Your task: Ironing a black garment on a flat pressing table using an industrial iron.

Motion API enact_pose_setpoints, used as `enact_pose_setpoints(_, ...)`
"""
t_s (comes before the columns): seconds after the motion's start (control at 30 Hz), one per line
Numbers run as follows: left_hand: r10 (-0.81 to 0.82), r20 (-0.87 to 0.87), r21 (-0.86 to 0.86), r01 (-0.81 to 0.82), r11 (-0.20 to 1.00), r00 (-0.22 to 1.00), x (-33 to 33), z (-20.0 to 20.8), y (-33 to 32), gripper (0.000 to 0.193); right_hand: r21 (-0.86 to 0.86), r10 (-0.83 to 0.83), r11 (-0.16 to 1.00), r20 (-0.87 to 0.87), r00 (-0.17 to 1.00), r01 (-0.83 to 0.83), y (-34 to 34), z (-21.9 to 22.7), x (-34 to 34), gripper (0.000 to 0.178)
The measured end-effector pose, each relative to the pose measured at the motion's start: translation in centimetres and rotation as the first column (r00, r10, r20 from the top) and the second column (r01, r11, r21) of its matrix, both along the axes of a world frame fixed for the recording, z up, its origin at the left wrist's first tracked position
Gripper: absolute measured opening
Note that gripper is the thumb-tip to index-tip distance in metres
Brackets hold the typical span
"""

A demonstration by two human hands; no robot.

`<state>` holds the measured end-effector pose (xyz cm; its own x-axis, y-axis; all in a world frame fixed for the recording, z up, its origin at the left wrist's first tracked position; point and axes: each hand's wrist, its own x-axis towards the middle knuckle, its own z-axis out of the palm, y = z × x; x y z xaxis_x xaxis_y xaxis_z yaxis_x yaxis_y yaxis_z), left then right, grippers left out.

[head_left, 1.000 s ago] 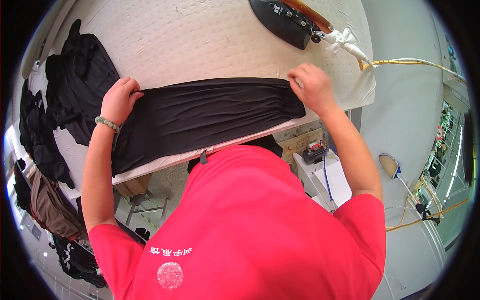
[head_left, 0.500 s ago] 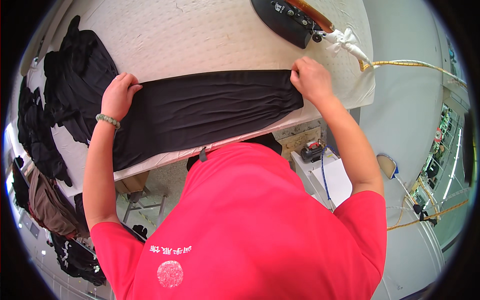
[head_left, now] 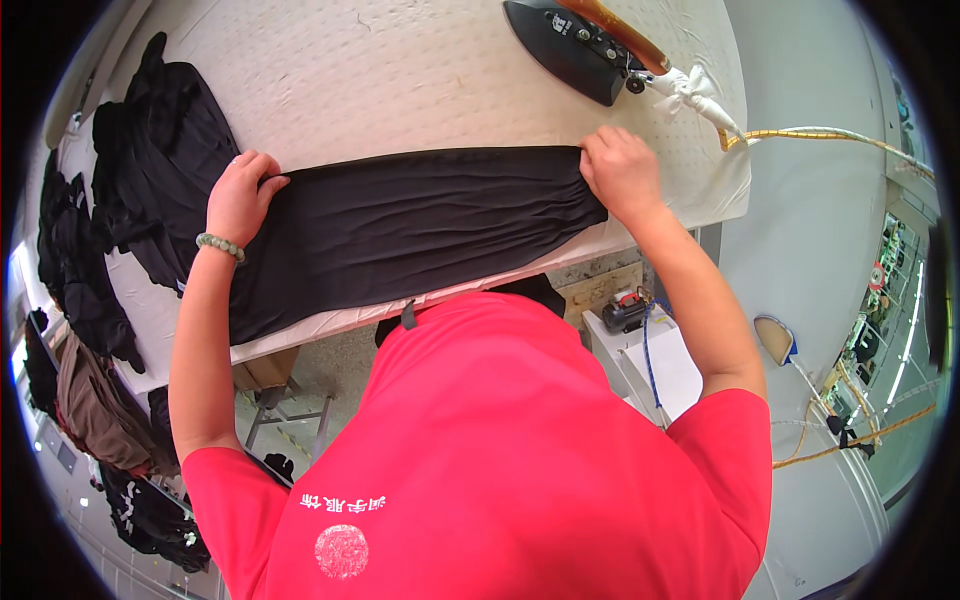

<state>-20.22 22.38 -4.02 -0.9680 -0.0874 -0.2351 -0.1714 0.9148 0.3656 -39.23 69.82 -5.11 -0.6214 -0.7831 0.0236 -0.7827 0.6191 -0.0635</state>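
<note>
A black garment [head_left: 420, 225] lies across the near edge of a padded, cream-covered ironing table [head_left: 400, 80]. One long tapering section, a sleeve or trouser leg, is stretched sideways between my hands, with creases running along it. My left hand [head_left: 243, 195] pinches its far edge at the left; a beaded bracelet circles that wrist. At the gathered narrow end on the right, my right hand [head_left: 620, 172] grips the far corner with bent fingers. The rest of the garment is bunched to the left of my left hand.
An iron [head_left: 575, 45] with a wooden handle and cloth-wrapped hose rests at the far right of the table. More dark clothes [head_left: 85, 270] hang over the left end. A brown garment [head_left: 100, 405] is beyond them. Below the right edge is a small motor [head_left: 625, 312].
Very little differs: both hands keep their hold on the stretched black fabric. The whole scene sits slightly lower in the view.
</note>
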Motion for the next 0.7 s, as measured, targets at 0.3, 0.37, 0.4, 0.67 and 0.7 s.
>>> enact_pose_setpoints(0.3, 0.028, -0.047, 0.009, -0.027, 1.0, 0.999, -0.2, -1.4, -0.2, 0.013, 0.03, -0.296, 0.955, 0.157, 0.942, 0.295, -1.0, 0.0, -1.3, 0.01)
enact_pose_setpoints(0.37, 0.041, -0.043, 0.01, -0.04, 0.999, 0.998, -0.2, -1.7, -0.3, 0.012, 0.106, -0.371, 0.928, 0.198, 0.907, 0.357, -1.0, 0.0, -1.6, 0.014)
enact_pose_setpoints(0.4, 0.053, -0.046, 0.016, -0.053, 0.998, 0.997, -0.3, -1.9, -0.3, 0.013, 0.104, -0.355, 0.935, 0.215, 0.91, 0.34, -1.0, 0.0, -1.8, 0.014)
enact_pose_setpoints(0.67, 0.103, -0.025, 0.019, -0.103, 0.994, 0.994, -0.8, -2.1, -0.1, 0.014, 0.221, -0.421, 0.901, 0.236, 0.876, 0.373, -1.5, 0.5, -2.8, 0.017)
enact_pose_setpoints(0.7, 0.115, -0.026, 0.011, -0.115, 0.993, 0.993, -0.8, -2.2, 0.0, 0.015, 0.236, -0.428, 0.896, 0.24, 0.871, 0.375, -1.5, 0.6, -2.9, 0.018)
